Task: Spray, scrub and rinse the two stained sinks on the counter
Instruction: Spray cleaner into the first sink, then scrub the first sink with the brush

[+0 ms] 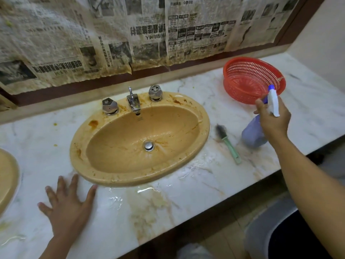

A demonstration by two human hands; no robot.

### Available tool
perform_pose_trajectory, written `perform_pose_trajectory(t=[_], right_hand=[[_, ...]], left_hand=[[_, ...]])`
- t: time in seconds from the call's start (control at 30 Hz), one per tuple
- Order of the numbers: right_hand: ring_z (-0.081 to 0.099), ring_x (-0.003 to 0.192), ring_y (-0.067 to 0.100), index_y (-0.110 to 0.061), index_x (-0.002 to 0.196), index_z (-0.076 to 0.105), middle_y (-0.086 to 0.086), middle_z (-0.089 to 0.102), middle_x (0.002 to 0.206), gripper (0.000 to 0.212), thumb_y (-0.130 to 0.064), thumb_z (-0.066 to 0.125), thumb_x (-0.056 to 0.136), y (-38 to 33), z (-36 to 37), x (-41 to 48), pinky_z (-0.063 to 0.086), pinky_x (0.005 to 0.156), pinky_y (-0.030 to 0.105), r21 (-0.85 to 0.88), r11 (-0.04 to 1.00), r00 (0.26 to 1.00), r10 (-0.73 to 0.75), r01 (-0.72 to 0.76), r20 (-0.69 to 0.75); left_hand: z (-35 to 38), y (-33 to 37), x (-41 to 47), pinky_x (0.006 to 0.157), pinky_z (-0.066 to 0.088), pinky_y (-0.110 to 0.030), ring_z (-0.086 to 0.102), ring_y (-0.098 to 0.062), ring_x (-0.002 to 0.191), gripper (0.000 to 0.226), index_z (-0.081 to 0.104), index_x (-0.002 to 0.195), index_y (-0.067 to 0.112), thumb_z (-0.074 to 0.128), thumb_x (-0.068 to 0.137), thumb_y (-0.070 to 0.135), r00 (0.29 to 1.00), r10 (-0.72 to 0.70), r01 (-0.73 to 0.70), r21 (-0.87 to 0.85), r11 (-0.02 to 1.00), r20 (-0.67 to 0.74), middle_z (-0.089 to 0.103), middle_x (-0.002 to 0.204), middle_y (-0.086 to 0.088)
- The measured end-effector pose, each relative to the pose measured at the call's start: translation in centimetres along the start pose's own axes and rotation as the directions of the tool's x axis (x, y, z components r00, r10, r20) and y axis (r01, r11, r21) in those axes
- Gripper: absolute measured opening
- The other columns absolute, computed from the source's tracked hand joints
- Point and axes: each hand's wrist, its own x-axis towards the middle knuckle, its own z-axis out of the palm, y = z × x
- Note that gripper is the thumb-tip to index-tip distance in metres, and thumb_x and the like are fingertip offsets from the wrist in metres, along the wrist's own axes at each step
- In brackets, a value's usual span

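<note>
A tan oval sink (186, 109) with brown stains on its rim and wet streaks in its bowl sits in the marble counter (168, 206). A chrome faucet (133, 102) and two knobs stand at its back. At the far left edge shows part of a second tan sink (7, 176). My right hand (273, 116) grips the neck of a blue spray bottle (252, 135) with a white trigger head, right of the sink. My left hand (68, 204) rests flat on the counter with fingers spread, just in front of the sink's left rim.
A green-handled brush (228, 143) with dark bristles lies on the counter between sink and bottle. A red plastic basket (252, 79) leans at the back right. Stained newspaper (112, 34) covers the wall. Water pools on the counter (147, 189) before the sink.
</note>
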Motion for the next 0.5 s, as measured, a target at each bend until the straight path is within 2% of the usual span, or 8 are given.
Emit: perform_pose_trajectory(t=[0.07,0.13,0.2,0.3,0.4,0.5], right_hand=[[0.070,0.090,0.025,-0.041,0.096,0.063,0.005,0.071,0.096,0.015,-0.044,0.075,0.087,1.5,0.3,-0.2,0.058,0.085,0.038,0.013,1.000,0.999,0.003,-0.002,-0.044],[0.067,0.091,0.014,-0.029,0.107,0.066,-0.002,0.071,0.099,0.026,-0.041,0.075,0.086,2.4,0.6,-0.3,0.056,0.087,0.031,0.063,0.996,0.994,0.075,-0.070,-0.085],[0.064,0.086,0.004,-0.021,0.109,0.067,-0.007,0.068,0.097,0.031,-0.037,0.075,0.084,2.7,0.9,-0.3,0.054,0.083,0.024,0.093,0.989,0.990,0.119,-0.111,-0.080],[0.062,0.081,-0.006,-0.017,0.114,0.065,-0.008,0.067,0.098,0.034,-0.031,0.078,0.085,2.9,1.0,-0.2,0.049,0.077,0.015,0.060,0.990,0.992,0.125,-0.124,-0.015],[0.064,0.090,0.007,-0.022,0.120,0.060,-0.007,0.066,0.104,0.046,-0.031,0.082,0.082,3.2,0.7,-0.2,0.049,0.081,0.024,0.007,0.992,0.990,0.126,-0.126,0.059],[0.060,0.108,0.015,-0.026,0.140,0.044,-0.001,0.060,0.125,0.078,-0.031,0.089,0.077,4.3,0.0,-0.6,0.050,0.091,0.031,-0.009,0.984,0.972,0.175,-0.175,0.154]], left_hand=[[0.1,0.2,0.0,0.117,0.005,-0.071,0.002,-0.036,0.156,0.095,0.029,0.159,0.033,0.015,0.083,0.090,1.000,-0.001,0.001,0.006,1.000,0.003,0.014,0.170,-0.002],[0.2,0.3,-0.1,0.116,0.007,-0.072,0.003,-0.038,0.155,0.093,0.027,0.158,0.035,0.015,0.084,0.090,1.000,0.007,-0.007,0.017,1.000,0.002,0.015,0.170,0.000],[0.3,0.5,-0.2,0.115,0.007,-0.072,0.004,-0.041,0.155,0.092,0.025,0.159,0.037,0.014,0.084,0.090,1.000,0.008,-0.008,0.028,1.000,0.003,0.015,0.170,0.001],[0.2,0.7,-0.2,0.115,0.008,-0.072,0.005,-0.042,0.155,0.092,0.025,0.159,0.037,0.012,0.084,0.090,1.000,0.004,-0.004,0.037,0.999,0.002,0.016,0.170,0.001],[0.1,0.7,-0.3,0.115,0.009,-0.073,0.006,-0.042,0.154,0.092,0.025,0.159,0.036,0.013,0.085,0.089,1.000,0.007,-0.007,0.039,0.999,-0.001,0.017,0.170,0.000],[0.0,0.8,-0.4,0.115,0.009,-0.073,0.006,-0.041,0.154,0.090,0.025,0.159,0.036,0.013,0.086,0.088,1.000,0.014,-0.014,0.035,0.999,-0.002,0.017,0.169,-0.001]])
